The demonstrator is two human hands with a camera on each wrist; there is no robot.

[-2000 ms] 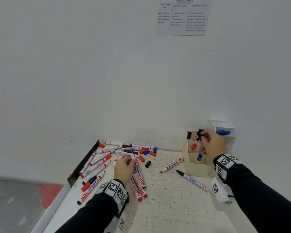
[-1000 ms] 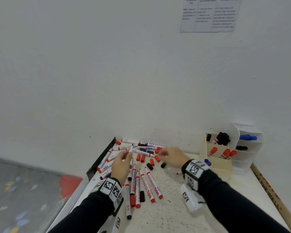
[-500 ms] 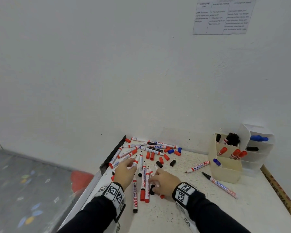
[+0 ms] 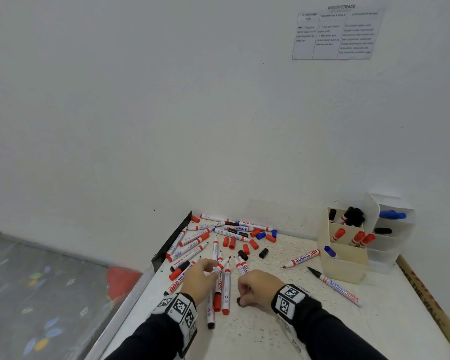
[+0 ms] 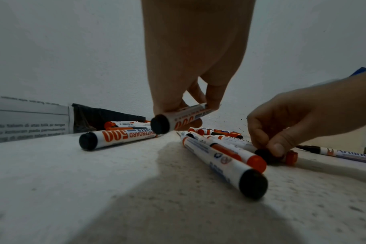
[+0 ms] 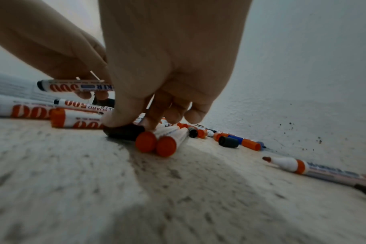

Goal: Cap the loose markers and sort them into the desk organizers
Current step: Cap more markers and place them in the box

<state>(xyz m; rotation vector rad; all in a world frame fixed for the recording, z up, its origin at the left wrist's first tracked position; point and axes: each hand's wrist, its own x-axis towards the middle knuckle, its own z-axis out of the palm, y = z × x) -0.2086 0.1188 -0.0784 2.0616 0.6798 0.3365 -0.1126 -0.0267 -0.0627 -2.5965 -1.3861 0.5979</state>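
Note:
Many loose whiteboard markers [image 4: 192,245] lie on the white tabletop [image 4: 283,328], most uncapped, with red, black and blue caps [image 4: 253,244] scattered near the wall. My left hand [image 4: 213,268] pinches one black-ended marker [image 5: 178,118] and holds it just off the table. To its right, my right hand [image 4: 242,294] is curled down on the table, thumb and fingers pinching a loose black cap [image 6: 123,132], which still touches the surface. The same black cap [image 5: 265,155] shows under the right thumb in the left wrist view.
A beige organizer [image 4: 343,266] and a white organizer [image 4: 392,245] stand at the back right with capped markers inside. Two uncapped markers [image 4: 302,258] lie in front of them. The table's left edge [image 4: 140,281] drops off to the floor. The wall is close behind.
My right hand came from the organizers to the pile and closed on a black cap. My left hand has picked a marker up from the pile.

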